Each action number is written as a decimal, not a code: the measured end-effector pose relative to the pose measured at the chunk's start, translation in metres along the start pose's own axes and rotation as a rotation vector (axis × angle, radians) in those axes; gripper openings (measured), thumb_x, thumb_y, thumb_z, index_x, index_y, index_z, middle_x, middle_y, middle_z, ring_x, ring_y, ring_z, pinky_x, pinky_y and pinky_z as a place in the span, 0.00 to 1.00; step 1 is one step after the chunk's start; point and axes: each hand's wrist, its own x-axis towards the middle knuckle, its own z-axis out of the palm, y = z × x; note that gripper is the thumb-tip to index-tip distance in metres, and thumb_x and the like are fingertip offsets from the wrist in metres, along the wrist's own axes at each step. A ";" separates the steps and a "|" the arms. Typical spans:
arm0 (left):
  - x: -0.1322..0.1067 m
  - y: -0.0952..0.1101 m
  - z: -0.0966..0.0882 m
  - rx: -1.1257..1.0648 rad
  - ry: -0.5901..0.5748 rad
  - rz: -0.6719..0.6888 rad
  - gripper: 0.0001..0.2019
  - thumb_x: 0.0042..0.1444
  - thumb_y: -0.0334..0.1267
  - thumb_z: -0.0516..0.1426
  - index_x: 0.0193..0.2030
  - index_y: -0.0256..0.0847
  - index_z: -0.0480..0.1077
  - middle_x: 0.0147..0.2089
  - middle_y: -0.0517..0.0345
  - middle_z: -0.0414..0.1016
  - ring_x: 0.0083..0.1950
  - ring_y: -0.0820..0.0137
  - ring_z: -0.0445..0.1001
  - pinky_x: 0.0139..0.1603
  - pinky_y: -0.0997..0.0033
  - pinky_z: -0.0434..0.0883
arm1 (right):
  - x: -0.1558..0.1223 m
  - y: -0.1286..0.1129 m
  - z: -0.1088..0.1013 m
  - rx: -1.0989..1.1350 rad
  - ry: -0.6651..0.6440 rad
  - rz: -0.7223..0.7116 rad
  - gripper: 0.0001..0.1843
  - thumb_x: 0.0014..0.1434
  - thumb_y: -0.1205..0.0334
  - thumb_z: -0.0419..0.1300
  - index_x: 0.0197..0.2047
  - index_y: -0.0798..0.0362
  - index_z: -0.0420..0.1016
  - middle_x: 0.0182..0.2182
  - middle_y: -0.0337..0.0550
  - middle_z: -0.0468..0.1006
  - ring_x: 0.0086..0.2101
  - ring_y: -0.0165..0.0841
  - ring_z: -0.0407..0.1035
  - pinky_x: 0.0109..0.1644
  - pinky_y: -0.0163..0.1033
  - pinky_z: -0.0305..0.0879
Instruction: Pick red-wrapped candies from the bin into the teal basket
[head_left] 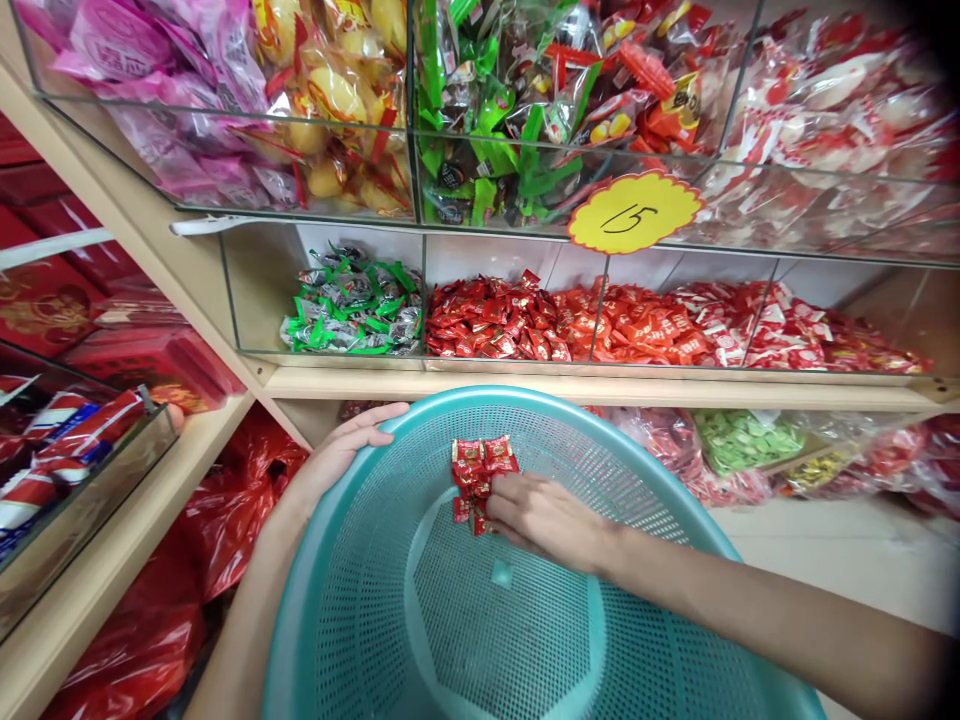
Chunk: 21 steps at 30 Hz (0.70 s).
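Note:
A large teal perforated plastic basket (360, 590) tilts toward me, its meshed inside and base showing. At its upper left, my left hand (346, 450) grips the rim, fingers over the edge. My right hand (544, 515) reaches inside from the right, its fingers curled around the edge of a small cluster of red-and-gold wrapped candies (472, 465). The fingertips are partly hidden behind the hand and the candies. Several of these candies stick out to the left of the fingers, against the basket's far wall.
Beyond the basket, a shelf bin holds red-wrapped candies (495, 320) beside green-and-silver ones (360, 305). A yellow price tag (636, 212) marked 15 hangs above. Bagged sweets (750, 440) lie under the wooden shelf edge (600, 388). Red plastic bags (232, 510) sit at lower left.

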 end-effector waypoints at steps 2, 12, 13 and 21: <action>0.000 0.001 0.002 -0.001 0.006 -0.009 0.22 0.42 0.33 0.61 0.48 0.46 0.75 0.52 0.60 0.77 0.41 0.66 0.77 0.36 0.73 0.71 | -0.003 -0.004 0.007 -0.070 -0.014 0.011 0.08 0.63 0.65 0.50 0.37 0.55 0.69 0.36 0.45 0.72 0.36 0.34 0.66 0.38 0.40 0.58; 0.001 0.002 0.002 -0.026 -0.005 -0.005 0.21 0.42 0.31 0.60 0.47 0.44 0.75 0.47 0.60 0.80 0.40 0.70 0.76 0.37 0.77 0.70 | -0.003 -0.009 0.020 -0.051 -0.076 0.176 0.07 0.60 0.60 0.55 0.37 0.56 0.69 0.37 0.47 0.73 0.38 0.37 0.67 0.41 0.42 0.61; 0.001 0.002 0.002 -0.028 -0.007 -0.006 0.21 0.42 0.31 0.60 0.47 0.44 0.75 0.46 0.61 0.80 0.39 0.70 0.76 0.37 0.77 0.70 | -0.002 -0.009 0.020 -0.049 -0.082 0.178 0.08 0.61 0.60 0.54 0.36 0.56 0.69 0.37 0.48 0.73 0.38 0.37 0.67 0.42 0.42 0.61; 0.002 0.001 0.001 0.005 0.003 0.021 0.22 0.40 0.32 0.61 0.47 0.44 0.76 0.48 0.58 0.80 0.43 0.65 0.77 0.38 0.73 0.70 | -0.005 -0.009 0.024 0.033 -0.071 0.153 0.09 0.60 0.60 0.52 0.35 0.55 0.70 0.35 0.46 0.73 0.37 0.35 0.67 0.43 0.41 0.60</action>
